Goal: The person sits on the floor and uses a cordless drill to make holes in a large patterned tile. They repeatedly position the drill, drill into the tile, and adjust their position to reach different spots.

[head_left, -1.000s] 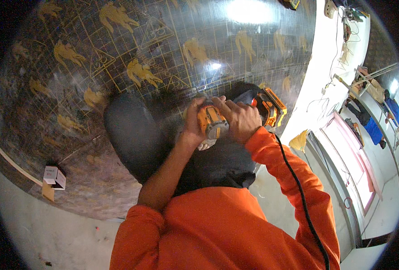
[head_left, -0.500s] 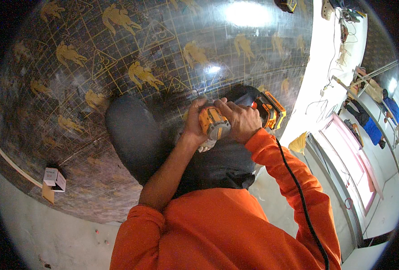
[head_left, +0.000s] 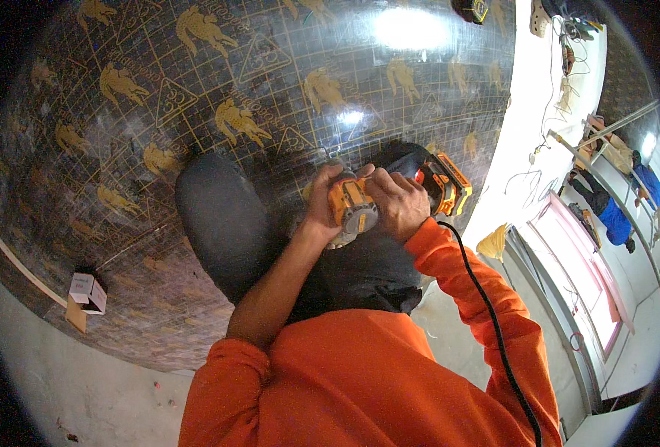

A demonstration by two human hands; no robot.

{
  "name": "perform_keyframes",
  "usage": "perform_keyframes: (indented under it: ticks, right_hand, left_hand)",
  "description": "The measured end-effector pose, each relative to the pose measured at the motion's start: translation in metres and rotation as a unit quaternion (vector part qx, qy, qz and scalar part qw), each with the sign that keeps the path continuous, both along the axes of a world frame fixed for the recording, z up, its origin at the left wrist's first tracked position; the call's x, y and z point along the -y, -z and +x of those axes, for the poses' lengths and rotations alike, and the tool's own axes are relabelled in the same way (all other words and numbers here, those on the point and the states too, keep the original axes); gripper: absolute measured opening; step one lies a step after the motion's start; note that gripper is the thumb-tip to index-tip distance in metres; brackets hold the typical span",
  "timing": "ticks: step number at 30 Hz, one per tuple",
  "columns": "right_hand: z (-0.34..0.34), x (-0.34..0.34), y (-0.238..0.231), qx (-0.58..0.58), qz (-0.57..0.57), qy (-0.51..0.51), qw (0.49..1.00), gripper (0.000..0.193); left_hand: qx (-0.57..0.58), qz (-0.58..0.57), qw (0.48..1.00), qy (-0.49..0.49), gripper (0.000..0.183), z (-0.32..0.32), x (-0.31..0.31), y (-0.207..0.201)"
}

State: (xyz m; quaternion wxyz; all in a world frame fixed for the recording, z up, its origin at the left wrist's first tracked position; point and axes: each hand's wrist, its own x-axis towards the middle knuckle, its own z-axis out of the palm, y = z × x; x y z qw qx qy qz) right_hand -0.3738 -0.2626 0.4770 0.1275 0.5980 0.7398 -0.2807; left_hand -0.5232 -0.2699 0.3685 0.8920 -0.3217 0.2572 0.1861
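A yellow-and-black cordless drill (head_left: 354,209) lies sideways in front of my knees, its battery end pointing right. My left hand (head_left: 319,203) is wrapped round the left side of its body, near the front. My right hand (head_left: 400,204) is closed round the handle, between the body and the battery (head_left: 451,189). The drill's front end points away from me toward the dark board (head_left: 285,82) with gold printing. The grip hides the trigger, and I cannot make out the tip clearly.
I kneel on the board. A small white box (head_left: 88,292) stands at its left edge. A yellow-and-black tool (head_left: 473,10) lies at the far right. Cables (head_left: 560,97) trail over the pale floor, and a black cord (head_left: 486,313) runs along my right sleeve. People in blue (head_left: 614,222) are off right.
The drill and both hands stay almost in place, with a slight shift of the right hand's fingers. The black cord now bows out more near my right wrist.
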Motion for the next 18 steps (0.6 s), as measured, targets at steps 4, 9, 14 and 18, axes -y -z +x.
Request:
perform_keyframes:
  ticks: [4,9,14,18]
  right_hand:
    - [-0.0075,-0.0004,-0.0011,0.048,-0.040,-0.002,0.998,0.040]
    - [-0.0051,-0.0075,-0.0024,0.068,-0.120,-0.005,0.990,0.054]
    - [-0.0064,-0.0078,0.0010,0.087,-0.139,0.019,0.986,0.053]
    - [-0.0043,-0.0072,0.0049,0.041,-0.071,0.015,0.997,0.053]
  left_hand:
    - [-0.043,-0.040,0.997,0.052,0.053,-0.0032,-0.0036,-0.0032]
    - [-0.038,-0.024,0.999,-0.026,0.043,0.0012,-0.0055,-0.0067]
    - [0.030,-0.017,0.999,-0.040,0.058,0.0016,-0.0046,-0.0013]
    - [0.023,0.032,0.999,-0.035,0.062,0.0014,-0.0045,0.0024]
